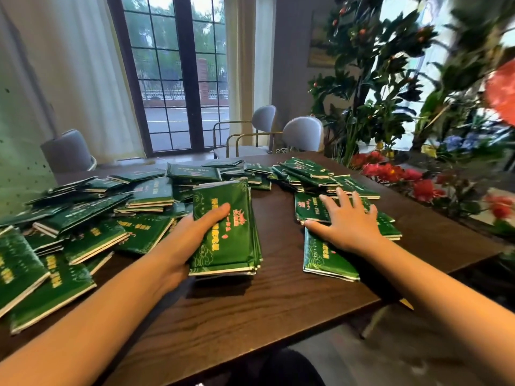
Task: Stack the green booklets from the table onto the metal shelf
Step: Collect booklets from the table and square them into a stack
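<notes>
- My left hand (186,240) holds a stack of green booklets (231,246) by its left long edge; thumb across the top cover, other fingers hidden under the stack
- Stack is over the middle of the desk (250,316), long side running away from me; dark shadow on the wood below its near end; cannot tell whether it touches the desk
- My right hand (348,221) is wide, fingers straight and spread, palm down on a few overlapping booklets (326,260) toward the desk's right edge; nothing gripped
- Loose booklets (83,227) cover the left half of the desk, overlapping at all angles; they run from the near left corner back to the far edge
- Smaller heap (309,171) lies near the far right corner, just beyond my right fingertips
- Covers dark green with gold and red print; lettering too blurred to read
- Past the far edge: pale chairs (303,135) and a tall paned window (181,73); leafy plants with red flowers (390,174) along the right edge
</notes>
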`<state>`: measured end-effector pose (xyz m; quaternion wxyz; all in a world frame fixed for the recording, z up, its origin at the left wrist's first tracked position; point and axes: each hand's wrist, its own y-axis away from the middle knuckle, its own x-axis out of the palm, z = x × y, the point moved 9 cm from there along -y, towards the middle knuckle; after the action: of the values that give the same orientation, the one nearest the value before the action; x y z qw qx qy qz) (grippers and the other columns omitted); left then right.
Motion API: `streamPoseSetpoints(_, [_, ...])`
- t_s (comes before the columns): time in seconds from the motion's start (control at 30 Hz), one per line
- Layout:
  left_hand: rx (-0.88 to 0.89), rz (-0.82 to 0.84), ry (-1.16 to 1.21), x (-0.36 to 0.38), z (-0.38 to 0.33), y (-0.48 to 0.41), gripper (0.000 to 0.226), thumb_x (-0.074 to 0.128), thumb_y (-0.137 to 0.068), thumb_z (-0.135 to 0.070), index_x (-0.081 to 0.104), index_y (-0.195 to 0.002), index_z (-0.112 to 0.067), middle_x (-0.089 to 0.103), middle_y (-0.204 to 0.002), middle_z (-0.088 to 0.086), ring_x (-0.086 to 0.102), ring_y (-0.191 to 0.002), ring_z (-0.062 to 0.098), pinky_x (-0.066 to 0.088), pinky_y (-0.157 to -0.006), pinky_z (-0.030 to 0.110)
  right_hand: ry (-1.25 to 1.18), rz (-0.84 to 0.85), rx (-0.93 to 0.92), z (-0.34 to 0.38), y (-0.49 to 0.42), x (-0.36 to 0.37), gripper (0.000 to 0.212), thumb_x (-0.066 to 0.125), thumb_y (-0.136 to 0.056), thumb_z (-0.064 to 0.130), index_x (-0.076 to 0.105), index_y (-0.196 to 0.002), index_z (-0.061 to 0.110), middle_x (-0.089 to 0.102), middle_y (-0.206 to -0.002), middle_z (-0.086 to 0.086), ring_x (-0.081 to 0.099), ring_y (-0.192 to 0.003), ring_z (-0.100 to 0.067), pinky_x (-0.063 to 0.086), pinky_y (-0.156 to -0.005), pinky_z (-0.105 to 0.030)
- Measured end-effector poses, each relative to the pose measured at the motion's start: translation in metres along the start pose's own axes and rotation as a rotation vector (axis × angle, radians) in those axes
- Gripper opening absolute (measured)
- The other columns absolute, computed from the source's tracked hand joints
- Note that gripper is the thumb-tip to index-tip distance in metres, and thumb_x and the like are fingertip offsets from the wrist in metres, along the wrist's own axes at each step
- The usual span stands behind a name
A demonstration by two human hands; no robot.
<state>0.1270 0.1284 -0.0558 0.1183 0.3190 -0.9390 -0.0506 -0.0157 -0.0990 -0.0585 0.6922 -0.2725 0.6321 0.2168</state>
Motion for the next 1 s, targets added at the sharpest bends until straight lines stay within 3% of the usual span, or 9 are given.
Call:
streamPoseSetpoints(0.23, [0.013, -0.029, 0.026, -0.004, 0.000, 0.000, 0.022, 0.061, -0.088, -0.029, 0.066, -0.096, -0.009, 0.074, -0.073, 0.007, 0.070, -0.057, 0.016, 0.054, -0.048, 0.022, 0.002, 0.155, 0.025, 0.009, 0.003, 0.018, 0.082, 0.019, -0.081, 0.081, 0.010, -0.150, 0.038, 0.008, -0.160, -0.004, 0.002, -0.145, -0.036, 0.006, -0.112, -0.063])
streamPoseSetpoints(0.4, [0.025, -0.079, 0.109, -0.012, -0.002, -0.004, 0.021, 0.061, -0.088, -0.028, 0.066, -0.096, -0.009, 0.074, -0.072, 0.007, 0.071, -0.058, 0.017, 0.057, -0.050, 0.026, 0.029, 0.118, -0.058, 0.049, 0.017, 0.016, 0.073, 0.017, -0.088, 0.073, 0.011, -0.150, 0.035, 0.014, -0.158, -0.005, 0.011, -0.144, -0.036, 0.012, -0.110, -0.059])
streamPoseSetpoints(0.67, [0.155, -0.244, 0.223, -0.038, -0.015, -0.009, 0.038, 0.064, -0.088, -0.026, 0.061, -0.121, -0.007, 0.073, -0.068, 0.003, 0.070, -0.056, 0.014, 0.057, -0.050, 0.027, -0.014, 0.037, -0.242, 0.120, 0.014, 0.015, 0.062, 0.027, -0.091, 0.066, 0.027, -0.144, 0.033, 0.033, -0.148, -0.003, 0.028, -0.134, -0.035, 0.024, -0.104, -0.056])
streamPoseSetpoints(0.87, [0.219, -0.360, 0.263, -0.063, -0.023, -0.013, 0.044, 0.067, -0.086, -0.028, 0.060, -0.125, -0.008, 0.074, -0.071, 0.001, 0.071, -0.059, 0.015, 0.059, -0.067, 0.039, -0.021, -0.013, -0.300, 0.152, -0.003, 0.010, 0.054, 0.032, -0.094, 0.059, 0.036, -0.138, 0.027, 0.037, -0.141, -0.005, 0.029, -0.131, -0.035, 0.029, -0.100, -0.052])
streamPoseSetpoints(1.0, [0.213, -0.397, 0.261, -0.070, -0.021, -0.014, 0.042, 0.067, -0.085, -0.028, 0.061, -0.123, -0.010, 0.073, -0.087, 0.008, 0.071, -0.067, 0.020, 0.057, -0.078, 0.045, -0.012, -0.017, -0.311, 0.161, -0.017, 0.007, 0.051, 0.034, -0.094, 0.059, 0.045, -0.130, 0.025, 0.042, -0.134, -0.007, 0.031, -0.128, -0.033, 0.033, -0.096, -0.049])
